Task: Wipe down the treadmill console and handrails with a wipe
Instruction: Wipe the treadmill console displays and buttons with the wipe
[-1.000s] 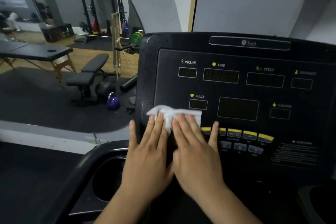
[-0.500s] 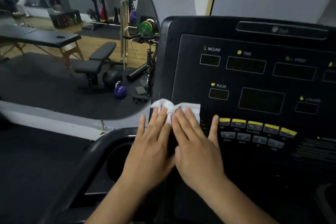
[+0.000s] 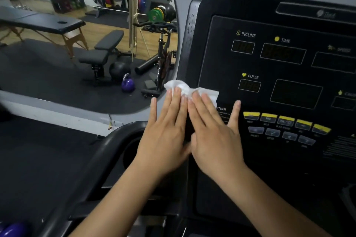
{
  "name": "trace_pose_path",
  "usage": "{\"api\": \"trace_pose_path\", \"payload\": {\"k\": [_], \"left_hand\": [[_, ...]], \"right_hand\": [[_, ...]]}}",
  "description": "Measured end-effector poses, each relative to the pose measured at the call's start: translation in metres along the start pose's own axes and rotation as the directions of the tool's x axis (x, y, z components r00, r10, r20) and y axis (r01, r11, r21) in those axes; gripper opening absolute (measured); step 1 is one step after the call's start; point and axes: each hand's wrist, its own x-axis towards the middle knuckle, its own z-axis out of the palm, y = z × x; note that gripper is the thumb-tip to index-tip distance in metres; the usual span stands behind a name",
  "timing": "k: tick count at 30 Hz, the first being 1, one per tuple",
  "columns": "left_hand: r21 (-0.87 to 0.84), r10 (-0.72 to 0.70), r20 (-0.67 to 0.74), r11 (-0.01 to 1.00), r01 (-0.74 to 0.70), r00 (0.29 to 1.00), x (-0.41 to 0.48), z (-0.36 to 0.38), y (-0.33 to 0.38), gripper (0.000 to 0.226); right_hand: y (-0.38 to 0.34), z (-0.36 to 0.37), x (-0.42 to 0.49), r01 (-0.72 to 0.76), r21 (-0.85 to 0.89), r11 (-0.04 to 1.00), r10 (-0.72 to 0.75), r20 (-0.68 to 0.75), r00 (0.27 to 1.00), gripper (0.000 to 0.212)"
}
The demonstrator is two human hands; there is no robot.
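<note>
Broadly, we face the treadmill console (image 3: pixel 221 54), its dark panel filling the right half of the view, with the display windows far and right and the row of yellow buttons (image 3: pixel 285 119) nearer. Curving away near and left of it is the black handrail (image 3: pixel 100 152), beside a round cup holder (image 3: pixel 133 148). Our left hand (image 3: pixel 165 131) and right hand (image 3: pixel 213 131) lie side by side at the console's left edge, thumbs close together, fingers straight and fanned flat; neither pinches anything. Under the middle fingertips of both sits the white wipe (image 3: pixel 179 85), bunched and pressed to the panel just left of the PULSE window, its left end poking past the console's edge. Its long axis runs left to right, across our fingers, not along them. We judge the wiping to be at an early stretch. The wide panel lies right and far of the wipe, so a sweep that way would lead with the right hand, the nearer one. The handrail lies near and left, closer to the left hand. Droplets (image 3: pixel 191 23) speckle the console's left bezel.
</note>
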Motion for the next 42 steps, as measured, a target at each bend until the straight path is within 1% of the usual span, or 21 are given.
{"api": "trace_pose_path", "payload": {"k": [2, 4, 7, 9, 12, 15, 17, 19, 21, 25, 27, 30, 33, 35, 37, 39, 42], "left_hand": [[-0.057, 0.015, 0.014, 0.998, -0.014, 1.0, 0.001, 0.002, 0.0, 0.081], [-0.109, 0.031, 0.043, 0.994, -0.026, 0.999, -0.018, 0.012, 0.007, 0.083], [-0.127, 0.054, 0.034, 0.991, -0.049, 0.998, -0.042, 0.024, 0.015, 0.083], [-0.137, 0.048, 0.034, 0.99, -0.043, 0.998, -0.032, 0.022, 0.01, 0.083], [-0.18, 0.027, 0.046, 0.984, -0.018, 0.999, -0.004, 0.01, 0.004, 0.084], [-0.111, 0.048, 0.015, 0.993, -0.046, 0.999, -0.009, 0.013, 0.011, 0.084], [-0.07, 0.083, 0.025, 0.994, -0.081, 0.996, -0.027, 0.021, 0.023, 0.085], [-0.048, 0.101, 0.046, 0.994, -0.098, 0.994, -0.038, 0.028, 0.033, 0.085], [0.008, 0.093, 0.051, 0.996, -0.094, 0.994, -0.031, 0.026, 0.04, 0.08], [0.132, 0.055, 0.048, 0.989, -0.061, 0.997, -0.007, 0.018, 0.042, 0.073], [0.125, 0.065, 0.054, 0.99, -0.072, 0.996, -0.01, 0.019, 0.047, 0.072], [0.067, 0.073, 0.084, 0.995, -0.079, 0.994, -0.026, 0.023, 0.059, 0.07], [0.158, 0.008, 0.095, 0.987, -0.023, 0.995, -0.014, 0.02, 0.068, 0.068], [0.217, -0.016, 0.048, 0.976, 0.005, 0.999, 0.006, 0.014, 0.07, 0.067], [0.229, -0.018, 0.015, 0.973, 0.014, 1.0, 0.016, 0.012, 0.073, 0.063], [0.2, 0.009, 0.019, 0.98, -0.013, 1.0, 0.009, 0.015, 0.078, 0.062], [0.174, 0.041, 0.085, 0.983, -0.055, 0.996, -0.008, 0.021, 0.09, 0.062]], "right_hand": [[0.0, 0.0, 0.001, -0.024, 0.014, 1.0, 0.024, 0.003, 1.0, 0.072], [-0.004, 0.01, -0.019, -0.032, 0.038, 0.999, 0.031, 0.011, 0.999, 0.072], [-0.005, 0.02, -0.043, -0.017, 0.072, 0.997, 0.014, 0.047, 0.999, 0.072], [-0.003, 0.015, -0.032, -0.013, 0.054, 0.998, 0.009, 0.07, 0.998, 0.072], [0.002, 0.002, -0.006, -0.038, 0.006, 0.999, 0.037, 0.03, 0.999, 0.071], [0.003, 0.007, -0.018, -0.051, 0.034, 0.998, 0.05, 0.03, 0.998, 0.073], [0.005, 0.017, -0.043, -0.057, 0.081, 0.995, 0.054, 0.039, 0.998, 0.077], [0.009, 0.021, -0.06, -0.06, 0.106, 0.993, 0.055, 0.05, 0.997, 0.074], [0.014, 0.016, -0.056, -0.056, 0.11, 0.992, 0.051, 0.049, 0.998, 0.069], [0.018, 0.004, -0.035, -0.097, 0.102, 0.99, 0.094, 0.03, 0.995, 0.063], [0.018, 0.007, -0.042, -0.118, 0.106, 0.987, 0.115, 0.035, 0.993, 0.061], [0.02, 0.015, -0.062, -0.122, 0.134, 0.983, 0.116, 0.048, 0.992, 0.059], [0.029, 0.007, -0.053, -0.112, 0.097, 0.989, 0.108, 0.051, 0.993, 0.057], [0.037, 0.001, -0.04, -0.129, 0.078, 0.989, 0.128, 0.017, 0.992, 0.057], [0.042, -0.002, -0.036, -0.15, 0.092, 0.984, 0.15, 0.003, 0.989, 0.058], [0.042, 0.003, -0.048, -0.163, 0.1, 0.982, 0.163, 0.006, 0.987, 0.058], [0.043, 0.009, -0.068, -0.176, 0.13, 0.976, 0.174, 0.027, 0.984, 0.057]]}}
